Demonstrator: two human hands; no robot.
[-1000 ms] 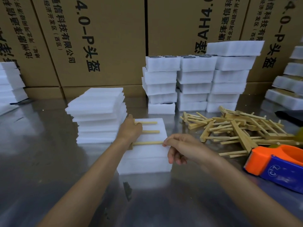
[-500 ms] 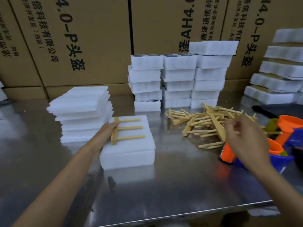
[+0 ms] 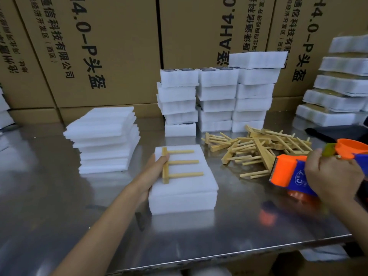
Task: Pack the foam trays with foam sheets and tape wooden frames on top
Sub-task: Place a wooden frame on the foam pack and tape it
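Your left hand lies with straight fingers against the wooden frame on the foam tray at table centre, while your right hand, at 3 o'clock, is wrapped tight around the orange-and-blue tape dispenser, lifted just off the steel table.

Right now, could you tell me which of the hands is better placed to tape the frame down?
The right hand: it grips the tape dispenser, beside the foam tray. The left hand is busy steadying the wooden frame.
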